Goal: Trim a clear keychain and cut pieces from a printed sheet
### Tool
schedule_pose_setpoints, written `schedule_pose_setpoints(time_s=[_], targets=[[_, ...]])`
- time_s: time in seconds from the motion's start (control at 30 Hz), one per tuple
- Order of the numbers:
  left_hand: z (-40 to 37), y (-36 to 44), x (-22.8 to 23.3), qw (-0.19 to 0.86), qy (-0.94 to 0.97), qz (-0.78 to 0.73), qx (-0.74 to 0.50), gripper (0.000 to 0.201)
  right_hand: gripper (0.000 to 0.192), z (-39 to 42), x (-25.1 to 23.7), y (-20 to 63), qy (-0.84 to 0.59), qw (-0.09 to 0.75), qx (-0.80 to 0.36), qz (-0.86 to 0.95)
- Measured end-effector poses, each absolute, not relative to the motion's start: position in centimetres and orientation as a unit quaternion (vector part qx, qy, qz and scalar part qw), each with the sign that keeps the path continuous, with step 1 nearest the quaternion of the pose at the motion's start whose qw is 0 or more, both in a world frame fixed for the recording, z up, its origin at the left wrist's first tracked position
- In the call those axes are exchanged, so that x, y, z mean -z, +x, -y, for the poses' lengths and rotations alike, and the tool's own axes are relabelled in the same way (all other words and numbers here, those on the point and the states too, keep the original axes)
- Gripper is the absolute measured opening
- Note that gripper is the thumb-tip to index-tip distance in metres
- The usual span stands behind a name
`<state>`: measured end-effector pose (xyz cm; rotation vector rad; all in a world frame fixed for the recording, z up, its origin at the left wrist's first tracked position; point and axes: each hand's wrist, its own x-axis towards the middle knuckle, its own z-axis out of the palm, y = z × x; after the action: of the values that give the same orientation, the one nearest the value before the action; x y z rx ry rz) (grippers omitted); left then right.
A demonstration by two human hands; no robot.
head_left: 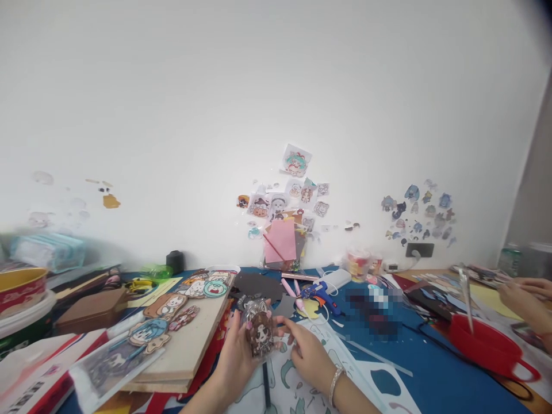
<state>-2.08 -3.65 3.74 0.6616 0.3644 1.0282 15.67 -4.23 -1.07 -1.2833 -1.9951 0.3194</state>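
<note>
Above the blue table [448, 382], the left hand [236, 353] clasps a cartoon figure [260, 332]; the right hand [313, 352] curls beside it, whether pinching I cannot tell.

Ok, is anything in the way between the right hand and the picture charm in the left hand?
Nothing visible is in the way. The right hand is close beside the charm, which the left hand holds from the other side. I can't tell whether the right hand touches it.

A clear charm [260, 334] bears a cartoon design in brown with pink accents. Green shapes pattern a white sheet [297, 386]. The mug [483, 346] is bright red.
</note>
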Motion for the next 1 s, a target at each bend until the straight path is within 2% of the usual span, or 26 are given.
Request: schedule_pose_setpoints(time_s=[0.13, 0.43, 0.63, 0.73, 0.83, 1.0], targets=[[3.6, -2.1, -3.5, 0.825, 0.295, -0.145, -0.459, 0.052, 0.066, 4.2, 1.3, 15.7, -0.5, 0.356, -0.134, 0.778], [3.4, -1.7, -3.6, 0.802, 0.285, -0.158, -0.5, 0.053, 0.059, 4.7, 1.0, 15.4, -0.497, 0.355, -0.141, 0.779], [2.9, -2.2, -2.9, 0.816, 0.298, -0.152, -0.471, 0.046, 0.039, 4.4, 1.0, 15.4, -0.487, 0.398, -0.117, 0.769], [2.4, -2.0, -2.0, 0.763, 0.36, -0.182, -0.504, 0.048, 0.03, 4.8, 0.6, 15.4, -0.465, 0.432, -0.121, 0.763], [1.7, -1.6, -1.2, 0.68, 0.435, -0.222, -0.548, 0.049, 0.034, 5.4, 0.4, 15.3, -0.423, 0.456, -0.136, 0.771], [1.2, -1.1, -0.3, 0.523, 0.579, -0.268, -0.566, 0.053, 0.029, 5.8, 0.4, 14.9, -0.395, 0.39, -0.077, 0.828]])
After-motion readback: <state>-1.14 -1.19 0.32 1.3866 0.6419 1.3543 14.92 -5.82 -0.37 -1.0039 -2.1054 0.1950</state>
